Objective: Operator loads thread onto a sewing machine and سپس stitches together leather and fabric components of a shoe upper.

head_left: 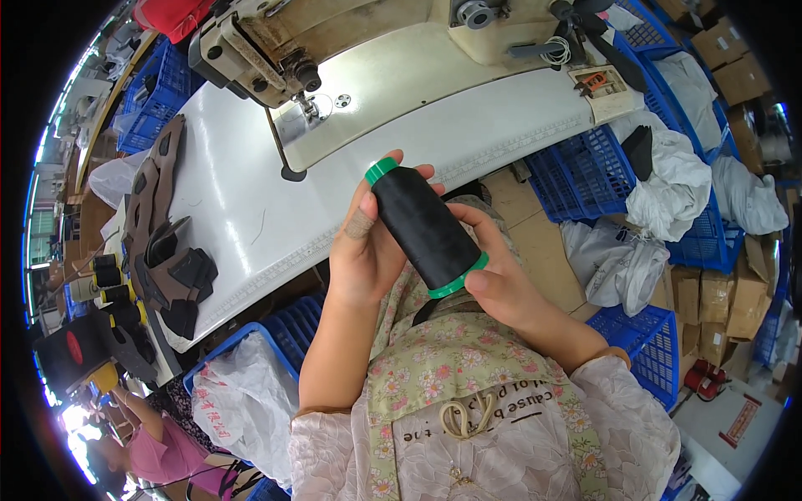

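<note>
Both of my hands hold a large cone of black thread [424,225] with green plastic ends, tilted with its narrow top toward the sewing machine. My left hand [361,250] wraps the upper side of the cone; a tan plaster sits on its thumb. My right hand [501,280] cups the wide green base from below and right. The cone hangs over my lap, just in front of the white sewing table [242,200]. The cream industrial sewing machine [334,42] stands on that table, its needle area a short way beyond my fingers.
Dark brown cut pieces [163,242] lie stacked at the table's left end, with small thread spools [113,284] beside them. Blue plastic crates [585,167] holding white bags stand to the right, another [276,334] under the table. Cardboard boxes [718,301] sit far right. Another person [154,451] is at lower left.
</note>
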Tool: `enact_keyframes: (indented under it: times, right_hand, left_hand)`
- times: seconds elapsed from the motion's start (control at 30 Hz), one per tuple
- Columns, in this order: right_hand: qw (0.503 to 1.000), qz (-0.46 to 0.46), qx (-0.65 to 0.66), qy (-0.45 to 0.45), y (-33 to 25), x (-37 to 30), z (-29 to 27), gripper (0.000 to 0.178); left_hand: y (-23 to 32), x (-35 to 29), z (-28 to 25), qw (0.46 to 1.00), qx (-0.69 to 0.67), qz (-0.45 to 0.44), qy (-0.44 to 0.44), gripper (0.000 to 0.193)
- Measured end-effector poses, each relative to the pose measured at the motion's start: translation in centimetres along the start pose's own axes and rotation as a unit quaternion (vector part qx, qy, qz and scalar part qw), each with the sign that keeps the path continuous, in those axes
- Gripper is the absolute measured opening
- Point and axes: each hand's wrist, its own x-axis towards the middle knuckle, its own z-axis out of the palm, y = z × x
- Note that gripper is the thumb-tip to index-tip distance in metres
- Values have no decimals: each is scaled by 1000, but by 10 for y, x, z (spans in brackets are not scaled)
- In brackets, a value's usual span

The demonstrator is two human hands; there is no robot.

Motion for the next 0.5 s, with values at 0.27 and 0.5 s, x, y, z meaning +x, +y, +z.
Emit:
enact_keyframes:
  times: [0.27,0.5]
  right_hand:
    - [929,-147,-340,9,4,2,-1,92]
    - [883,-170,-436,21,4,2,0,92]
  left_hand:
    - [-5,1,-6,1000,10,-3,2,76]
    - [-2,-2,6,994,103,-8,35,78]
